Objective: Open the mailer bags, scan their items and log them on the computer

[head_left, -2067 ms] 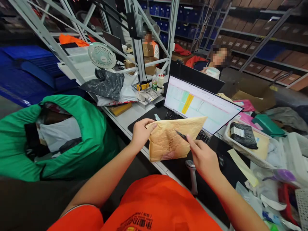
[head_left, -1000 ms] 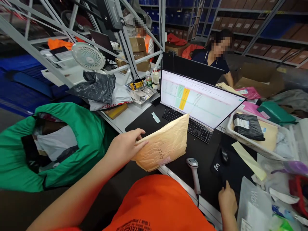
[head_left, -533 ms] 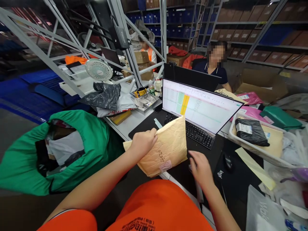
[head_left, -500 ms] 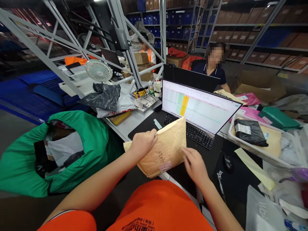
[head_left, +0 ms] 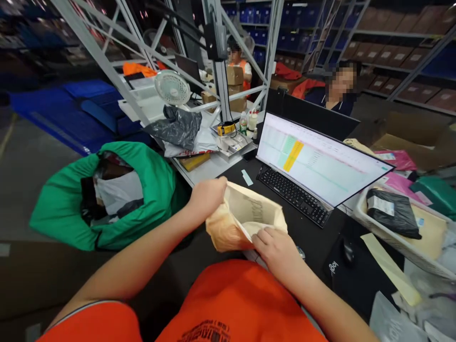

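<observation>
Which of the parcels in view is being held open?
The tan padded envelope, gripped by left hand and right hand; the black parcel lies sealed in the white tray.

Head-worn view, forward and down

A warehouse packing floor: long metal shelving runs down the back, stacked with rows of brown cartons and blue bins. Up close sits a work desk with a monitor showing a spreadsheet, a keyboard, a small fan and a roll of tape. A big green sack stuffed with parcels stands beside it, a white basket holds more mailers, and co-workers in orange vests sit among boxes behind
</observation>
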A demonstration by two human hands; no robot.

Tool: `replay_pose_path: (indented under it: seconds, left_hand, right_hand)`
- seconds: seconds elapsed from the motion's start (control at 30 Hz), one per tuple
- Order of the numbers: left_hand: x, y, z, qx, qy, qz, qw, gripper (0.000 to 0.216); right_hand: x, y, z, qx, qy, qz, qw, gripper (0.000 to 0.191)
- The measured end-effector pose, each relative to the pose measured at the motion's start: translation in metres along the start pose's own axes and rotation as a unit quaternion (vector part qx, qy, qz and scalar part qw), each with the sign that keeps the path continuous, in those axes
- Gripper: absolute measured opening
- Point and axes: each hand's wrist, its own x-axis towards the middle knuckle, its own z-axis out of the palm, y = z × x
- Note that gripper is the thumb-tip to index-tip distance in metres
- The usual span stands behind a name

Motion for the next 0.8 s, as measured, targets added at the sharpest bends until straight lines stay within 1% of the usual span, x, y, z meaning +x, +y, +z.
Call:
replay_pose_path:
  seconds: [0.1,0.2,0.3,0.37,0.4,0.47,0.53,0.57,0.6,0.63,0.67,0.73,0.8]
  left_hand:
    - [0.021,-0.015,0.000,-0.014,0.023,-0.027,0.999,0.035]
    - [0.028,-0.018,-0.007,-0.038,0.040,-0.025,0.998,0.032]
    - [0.016,-0.015,-0.016,-0.065,0.071,-0.007,0.995,0.032]
    - [0.001,-0.010,-0.018,-0.082,0.097,0.025,0.992,0.032]
    - [-0.006,-0.007,-0.016,-0.094,0.105,0.052,0.989,0.032]
    - [-0.018,0.004,-0.005,-0.128,0.102,0.122,0.979,0.030]
    - [-0.026,0.019,0.016,-0.166,0.075,0.189,0.965,0.027]
    - [-0.028,0.027,0.028,-0.184,0.059,0.210,0.958,0.026]
    - [-0.028,0.035,0.040,-0.201,0.043,0.222,0.953,0.025]
    - [-0.028,0.041,0.051,-0.216,0.031,0.223,0.950,0.025]
    - [-0.027,0.046,0.060,-0.228,0.020,0.218,0.949,0.025]
    - [-0.024,0.048,0.073,-0.250,0.008,0.199,0.948,0.027]
    - [-0.020,0.044,0.075,-0.272,0.003,0.180,0.945,0.027]
  right_hand:
    - [-0.018,-0.006,-0.015,0.044,-0.021,0.017,0.999,0.021]
    - [-0.027,-0.001,-0.030,0.085,-0.037,0.020,0.995,0.022]
    - [-0.032,0.011,-0.040,0.121,-0.065,0.068,0.988,0.026]
    - [-0.035,0.019,-0.039,0.150,-0.095,0.111,0.978,0.030]
    - [-0.036,0.022,-0.034,0.167,-0.102,0.134,0.972,0.031]
    - [-0.036,0.025,-0.016,0.191,-0.092,0.183,0.960,0.032]
    - [-0.032,0.024,0.013,0.183,-0.090,0.225,0.953,0.035]
    - [-0.028,0.022,0.030,0.164,-0.104,0.233,0.953,0.041]
    - [-0.023,0.020,0.048,0.143,-0.126,0.230,0.954,0.050]
    - [-0.018,0.018,0.066,0.124,-0.150,0.217,0.957,0.060]
    - [-0.014,0.016,0.082,0.110,-0.167,0.199,0.959,0.065]
    - [-0.010,0.015,0.108,0.104,-0.178,0.182,0.961,0.061]
    - [-0.011,0.020,0.122,0.131,-0.174,0.200,0.955,0.053]
